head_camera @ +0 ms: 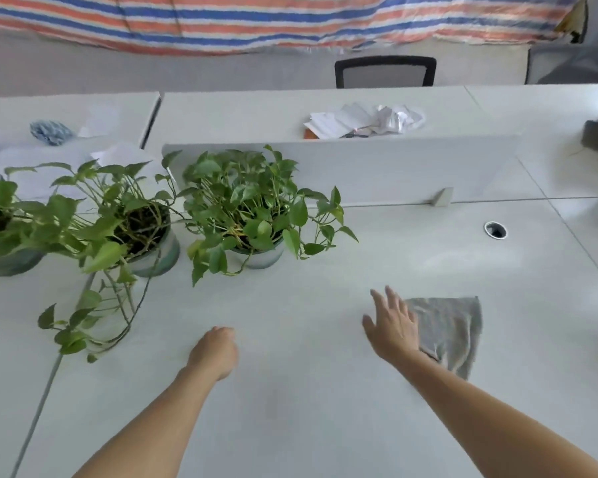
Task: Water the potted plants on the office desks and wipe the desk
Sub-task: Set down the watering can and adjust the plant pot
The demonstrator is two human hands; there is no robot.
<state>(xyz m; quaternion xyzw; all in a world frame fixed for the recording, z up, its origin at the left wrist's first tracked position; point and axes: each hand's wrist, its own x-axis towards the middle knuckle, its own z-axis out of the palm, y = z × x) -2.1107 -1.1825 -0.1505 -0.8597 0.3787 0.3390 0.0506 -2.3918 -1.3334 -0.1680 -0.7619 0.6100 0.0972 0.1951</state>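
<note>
Our left hand (214, 351) sat curled on the desk (325, 426), holding nothing, probably just bracing us. Right hand (392, 326) was spread flat at the cloth's (449, 329) left edge, so we guess wiping. The plants (252, 215) stood further back on the left, out of the way.

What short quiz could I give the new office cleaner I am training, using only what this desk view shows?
1. True or false: the right hand holds a watering can.
2. How many potted plants stand on the desk? A one, B three, C five.
3. Fill in: the hand with curled fingers, holding nothing, is the ___ one.

Key
1. False: its fingers are straight, at the left edge of the grey cloth.
2. B.
3. Left: the left hand.
</note>
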